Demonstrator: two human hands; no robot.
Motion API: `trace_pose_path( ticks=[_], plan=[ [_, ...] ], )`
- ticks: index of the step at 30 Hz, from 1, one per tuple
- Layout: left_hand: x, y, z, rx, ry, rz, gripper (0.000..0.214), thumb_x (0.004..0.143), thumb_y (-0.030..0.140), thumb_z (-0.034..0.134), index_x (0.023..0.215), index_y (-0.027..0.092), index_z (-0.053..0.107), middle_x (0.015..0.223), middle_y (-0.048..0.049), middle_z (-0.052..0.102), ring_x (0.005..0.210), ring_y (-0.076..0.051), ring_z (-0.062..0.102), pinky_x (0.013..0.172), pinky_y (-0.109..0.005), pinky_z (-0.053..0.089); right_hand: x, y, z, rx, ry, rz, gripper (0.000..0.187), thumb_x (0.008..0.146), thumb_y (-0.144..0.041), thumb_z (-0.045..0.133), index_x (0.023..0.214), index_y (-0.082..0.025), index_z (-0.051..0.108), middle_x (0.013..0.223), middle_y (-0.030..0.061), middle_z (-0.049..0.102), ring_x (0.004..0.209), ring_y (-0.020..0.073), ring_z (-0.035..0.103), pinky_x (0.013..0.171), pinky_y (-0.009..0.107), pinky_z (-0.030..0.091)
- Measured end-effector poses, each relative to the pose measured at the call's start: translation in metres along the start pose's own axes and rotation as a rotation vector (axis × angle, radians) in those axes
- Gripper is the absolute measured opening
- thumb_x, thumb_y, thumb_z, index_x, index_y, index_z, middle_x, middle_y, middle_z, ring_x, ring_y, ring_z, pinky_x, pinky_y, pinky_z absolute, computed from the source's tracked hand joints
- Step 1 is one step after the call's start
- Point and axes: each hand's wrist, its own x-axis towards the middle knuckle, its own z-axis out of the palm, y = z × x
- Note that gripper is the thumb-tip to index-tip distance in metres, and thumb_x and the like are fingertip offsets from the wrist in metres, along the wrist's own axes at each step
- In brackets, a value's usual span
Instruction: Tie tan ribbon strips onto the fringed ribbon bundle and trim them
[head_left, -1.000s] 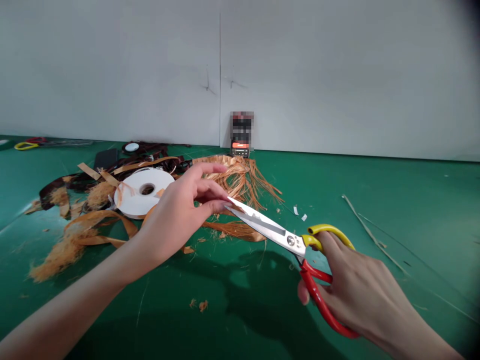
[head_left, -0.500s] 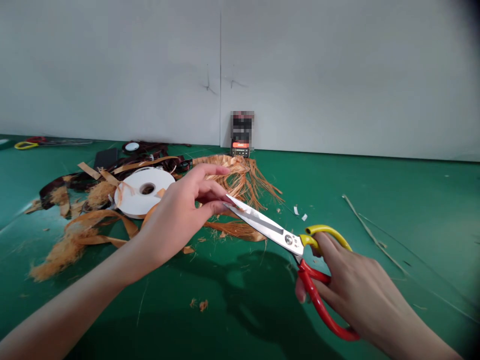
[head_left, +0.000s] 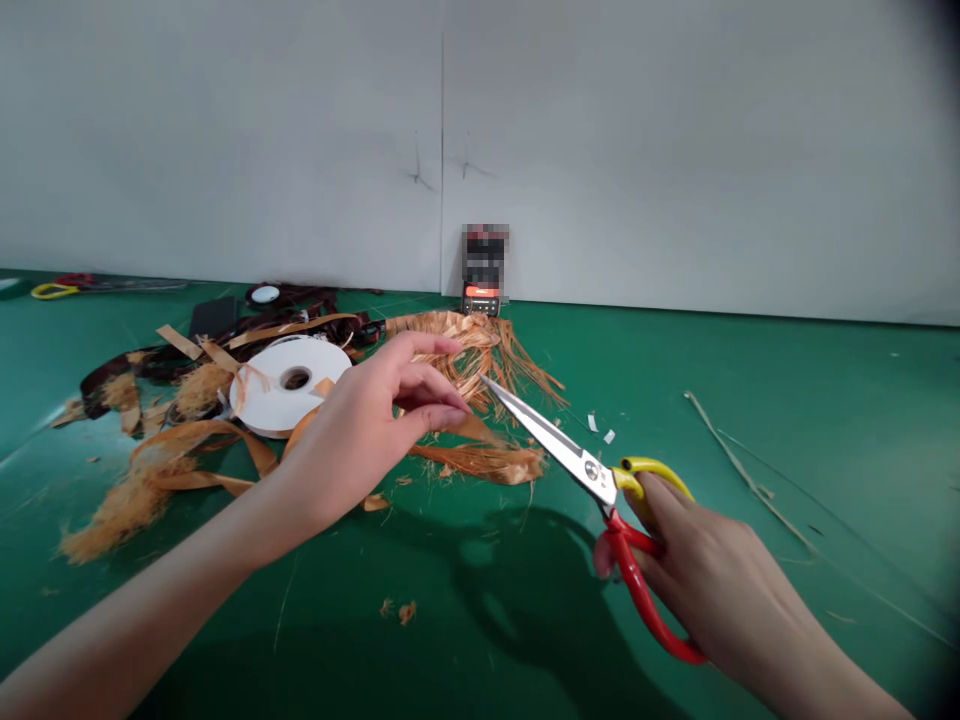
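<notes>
My left hand [head_left: 364, 420] pinches a tan ribbon [head_left: 478, 429] between thumb and fingers, and the ribbon's end sticks out to the right. My right hand [head_left: 705, 565] grips scissors [head_left: 551, 440] with one yellow and one red handle. Their blades are together, pointing up and left, with the tips a little beyond the ribbon end and apart from my left fingers. Below the ribbon lies a frayed tan bundle [head_left: 495, 463] on the green table. A larger fringed tan bundle [head_left: 517, 355] rests behind my left hand, partly hidden by it.
A white spool [head_left: 259, 400] lies left of my left hand among ribbon scraps and fluffy fibres [head_left: 124, 515]. A phone [head_left: 481, 290] leans on the white wall [head_left: 675, 150]. Another pair of scissors [head_left: 56, 291] lies far left. Thin strands [head_left: 739, 465] lie at right.
The scissors have drawn back to the right, away from my left fingertips. The ribbon end now shows past my left thumb. My left hand has hardly moved.
</notes>
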Motion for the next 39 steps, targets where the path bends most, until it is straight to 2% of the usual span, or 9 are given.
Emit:
trace_pose_path(
  ticks=[4,11,16,22,25,29,32,34,39],
  plan=[
    [0.0,-0.001,0.0,-0.007,-0.02,-0.017,0.036,0.084,0.024,0.068,0.117,0.025,0.053,0.083,0.0018,0.074,0.079,-0.016,0.068,0.074,-0.028,0.054,0.004,0.0,-0.003,0.046,-0.208,0.277,0.018,0.086,-0.04,0.037,0.081,-0.024,0.042,0.068,0.0087,0.067,0.051,0.0246,0.064,0.047,0.032,0.043],
    [0.004,-0.006,0.001,-0.222,-0.063,-0.069,0.041,0.08,0.025,0.071,0.116,0.022,0.052,0.086,0.0022,0.065,0.08,-0.014,0.065,0.074,-0.026,0.055,0.006,0.007,0.001,-0.062,-0.431,0.492,0.02,0.093,-0.039,0.033,0.08,-0.025,0.037,0.079,0.0109,0.067,0.069,0.0281,0.068,0.058,0.034,0.042],
    [0.004,-0.002,0.0,-0.368,-0.067,-0.147,0.031,0.082,0.024,0.071,0.11,0.022,0.058,0.09,0.0021,0.063,0.089,-0.013,0.065,0.078,-0.022,0.053,-0.001,0.017,0.011,-0.093,-0.448,0.615,0.026,0.095,-0.04,0.029,0.075,-0.026,0.037,0.081,0.0149,0.069,0.079,0.0334,0.07,0.065,0.039,0.044],
    [0.003,0.0,0.0,-0.473,-0.058,-0.242,0.028,0.079,0.026,0.075,0.104,0.023,0.063,0.092,0.0027,0.062,0.09,-0.011,0.062,0.081,-0.02,0.051,-0.002,0.025,0.004,-0.128,-0.374,0.604,0.023,0.088,-0.043,0.048,0.075,-0.027,0.039,0.068,0.0129,0.068,0.07,0.0357,0.07,0.056,0.038,0.042],
    [0.0,-0.001,0.001,-0.511,-0.041,-0.248,0.027,0.078,0.026,0.076,0.103,0.023,0.064,0.091,0.0032,0.062,0.089,-0.01,0.061,0.081,-0.02,0.05,0.006,0.02,-0.012,-0.125,-0.219,0.562,0.025,0.087,-0.047,0.05,0.075,-0.025,0.048,0.077,0.0153,0.07,0.076,0.0354,0.069,0.062,0.041,0.045],
    [-0.003,-0.002,0.004,-0.528,-0.037,-0.245,0.028,0.079,0.025,0.076,0.104,0.023,0.064,0.092,0.0029,0.062,0.092,-0.01,0.06,0.082,-0.02,0.048,0.029,-0.01,-0.035,0.24,-0.194,0.505,0.043,0.081,-0.065,0.051,0.086,-0.024,0.06,0.088,0.0088,0.073,0.078,0.0292,0.068,0.068,0.041,0.048],
    [-0.003,-0.002,0.007,-0.535,-0.032,-0.249,0.029,0.079,0.025,0.076,0.105,0.022,0.064,0.094,0.0023,0.062,0.095,-0.011,0.06,0.083,-0.019,0.048,0.05,-0.042,-0.049,0.593,-0.166,0.341,0.039,0.08,-0.06,0.056,0.089,-0.024,0.065,0.089,0.0066,0.073,0.086,0.0252,0.068,0.074,0.038,0.051],
    [-0.003,-0.001,0.009,-0.541,-0.038,-0.259,0.029,0.079,0.025,0.076,0.105,0.022,0.064,0.095,0.0022,0.063,0.095,-0.011,0.06,0.084,-0.02,0.048,0.063,-0.061,-0.057,0.78,-0.17,0.316,0.035,0.077,-0.055,0.061,0.091,-0.023,0.066,0.092,0.0057,0.074,0.085,0.0225,0.068,0.074,0.035,0.052],
    [-0.001,0.001,0.013,-0.556,-0.053,-0.271,0.027,0.08,0.026,0.075,0.104,0.022,0.063,0.094,0.0025,0.062,0.094,-0.01,0.059,0.084,-0.02,0.048,0.079,-0.082,-0.069,0.807,-0.114,0.282,0.019,0.08,-0.041,0.062,0.078,-0.023,0.069,0.072,0.0003,0.069,0.063,0.0149,0.058,0.056,0.029,0.044]
  ],
)
